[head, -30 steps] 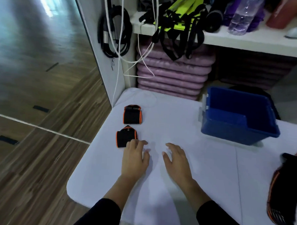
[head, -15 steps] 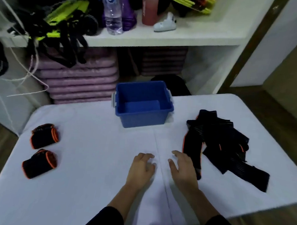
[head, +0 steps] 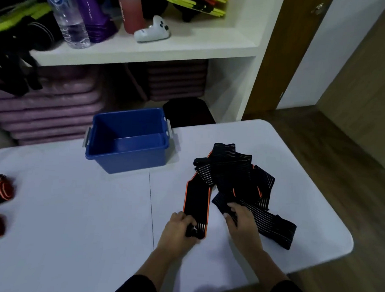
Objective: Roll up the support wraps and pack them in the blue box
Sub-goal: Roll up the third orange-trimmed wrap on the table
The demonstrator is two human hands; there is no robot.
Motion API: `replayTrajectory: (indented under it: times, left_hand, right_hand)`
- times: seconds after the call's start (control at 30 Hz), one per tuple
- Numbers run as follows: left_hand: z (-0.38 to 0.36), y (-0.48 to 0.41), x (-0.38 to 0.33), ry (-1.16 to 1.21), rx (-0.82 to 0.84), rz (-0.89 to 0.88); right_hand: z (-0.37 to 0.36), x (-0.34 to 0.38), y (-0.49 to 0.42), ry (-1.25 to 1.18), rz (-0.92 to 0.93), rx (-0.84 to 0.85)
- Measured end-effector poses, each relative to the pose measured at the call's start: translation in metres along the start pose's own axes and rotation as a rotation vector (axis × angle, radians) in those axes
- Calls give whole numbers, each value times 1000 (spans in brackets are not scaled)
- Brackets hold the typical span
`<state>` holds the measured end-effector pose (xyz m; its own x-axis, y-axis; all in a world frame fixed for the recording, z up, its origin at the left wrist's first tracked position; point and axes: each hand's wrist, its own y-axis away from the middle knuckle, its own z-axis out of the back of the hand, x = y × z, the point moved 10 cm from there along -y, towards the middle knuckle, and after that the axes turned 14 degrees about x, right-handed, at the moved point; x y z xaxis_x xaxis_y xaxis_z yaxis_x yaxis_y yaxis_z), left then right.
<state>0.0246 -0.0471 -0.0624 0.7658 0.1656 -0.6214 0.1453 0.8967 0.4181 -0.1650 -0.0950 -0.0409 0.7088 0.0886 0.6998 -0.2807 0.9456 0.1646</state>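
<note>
Both hands work at the near side of the white table (head: 73, 218). The left hand (head: 179, 230) grips the near end of an orange-edged wrap (head: 198, 197), which lies flat with its long axis running away toward 12 o'clock. The right hand (head: 241, 223) pinches a striped wrap (head: 272, 226) that stretches off toward 4 o'clock. Both strips lead into the loose pile of wraps (head: 234, 174) at 1 o'clock. The blue box (head: 131, 160) stands at 11 o'clock, its floor bare. Two rolled wraps (head: 0, 189) sit at 9 o'clock.
</note>
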Motion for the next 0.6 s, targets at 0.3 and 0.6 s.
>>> replayTrajectory:
  times: [0.3, 0.6]
  left_hand:
    - [12, -2, -6, 227, -112, 68]
    - [49, -11, -34, 471, -216, -41]
  right_hand:
    - [35, -16, -8, -44, 49, -127]
    - [78, -38, -46, 239, -106, -90]
